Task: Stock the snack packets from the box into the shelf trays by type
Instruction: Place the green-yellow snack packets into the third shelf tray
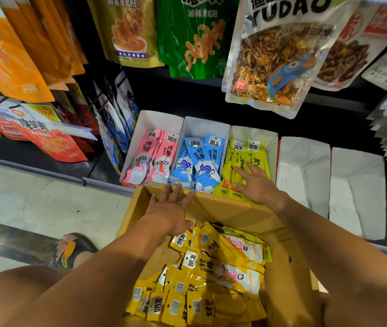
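A cardboard box [223, 208] in front of me holds several yellow-orange snack packets [211, 274]. On the low shelf stand white trays: one with pink packets [151, 156], one with blue packets [199, 161], one with yellow packets [242, 159]. My right hand [256, 182] lies flat on the yellow packets in their tray, fingers spread. My left hand [170, 206] hovers over the box's far edge, fingers apart and holding nothing, just below the blue tray.
Two empty white trays [303, 171] [357, 185] stand to the right of the yellow one. Large snack bags [275, 60] hang from hooks above. More bags [46, 135] fill the shelf at left. A sandalled foot [74, 249] rests on the floor at lower left.
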Motion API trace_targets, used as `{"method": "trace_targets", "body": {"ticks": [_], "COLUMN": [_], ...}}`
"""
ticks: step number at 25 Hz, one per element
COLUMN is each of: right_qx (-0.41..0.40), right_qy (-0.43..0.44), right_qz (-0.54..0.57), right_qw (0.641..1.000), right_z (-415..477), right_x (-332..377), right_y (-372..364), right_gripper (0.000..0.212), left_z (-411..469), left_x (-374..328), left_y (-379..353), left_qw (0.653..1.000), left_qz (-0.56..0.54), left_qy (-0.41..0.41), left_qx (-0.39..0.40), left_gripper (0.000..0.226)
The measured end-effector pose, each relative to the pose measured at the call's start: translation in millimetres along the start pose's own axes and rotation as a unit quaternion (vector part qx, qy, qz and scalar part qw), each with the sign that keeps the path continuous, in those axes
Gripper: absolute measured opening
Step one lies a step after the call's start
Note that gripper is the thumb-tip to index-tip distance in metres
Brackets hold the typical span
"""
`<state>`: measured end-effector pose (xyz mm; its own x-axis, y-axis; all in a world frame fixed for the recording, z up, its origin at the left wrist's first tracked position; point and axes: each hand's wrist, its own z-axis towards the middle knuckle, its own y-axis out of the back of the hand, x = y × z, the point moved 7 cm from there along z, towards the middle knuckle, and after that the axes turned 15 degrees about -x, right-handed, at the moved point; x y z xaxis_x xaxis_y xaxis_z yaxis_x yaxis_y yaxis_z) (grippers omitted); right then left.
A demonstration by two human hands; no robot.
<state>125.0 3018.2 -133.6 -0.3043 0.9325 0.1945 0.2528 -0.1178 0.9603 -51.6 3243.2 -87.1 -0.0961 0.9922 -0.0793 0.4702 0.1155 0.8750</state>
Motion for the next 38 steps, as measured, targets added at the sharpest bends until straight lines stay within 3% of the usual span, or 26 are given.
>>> {"method": "trace_targets", "body": {"ticks": [6, 11, 17, 22, 27, 31, 34, 38], "right_qx": [-0.074, -0.16, -0.17, -0.096, 0.097, 0.057, 0.08, 0.092], "right_qy": [0.013, 0.098, 0.034, 0.003, -0.112, -0.045, 0.009, 0.014], "right_qz": [0.048, 0.099, 0.114, 0.073, 0.027, -0.001, -0.028, -0.047], "right_qw": [0.996, 0.977, 0.978, 0.993, 0.989, 0.997, 0.996, 0.995], "right_z": [-26.1, -80.4, -139.1, -151.5, -154.0, -137.7, -124.4, -117.3], "right_x": [6.2, 20.2, -1.9, -13.2, -45.2, -35.5, -10.5, -1.4], "right_y": [20.6, 46.2, 21.8, -39.5, -122.1, -138.7, -149.0, -161.4], "right_gripper": [0.067, 0.049, 0.028, 0.014, 0.044, 0.05, 0.058, 0.049], "left_z": [-1.8, -6.7, -8.3, -7.5, -4.1, -2.5, -2.3, 0.1], "left_x": [-0.3, -4.0, -6.2, -7.8, -7.5, -7.2, -8.6, -6.0], "left_y": [0.4, -0.4, -7.9, -11.5, -17.4, -20.7, -21.9, -24.6], "left_qw": [1.0, 1.0, 1.0, 0.999, 0.999, 0.998, 0.998, 0.998], "left_qz": [-0.006, -0.009, -0.016, -0.001, 0.021, 0.049, 0.056, 0.056], "left_qy": [0.0, 0.003, 0.008, 0.007, 0.01, 0.013, 0.012, 0.014], "left_qx": [0.004, 0.004, 0.012, 0.036, 0.037, 0.033, 0.027, 0.025], "left_gripper": [0.09, 0.092, 0.091, 0.098, 0.104, 0.105, 0.106, 0.106]}}
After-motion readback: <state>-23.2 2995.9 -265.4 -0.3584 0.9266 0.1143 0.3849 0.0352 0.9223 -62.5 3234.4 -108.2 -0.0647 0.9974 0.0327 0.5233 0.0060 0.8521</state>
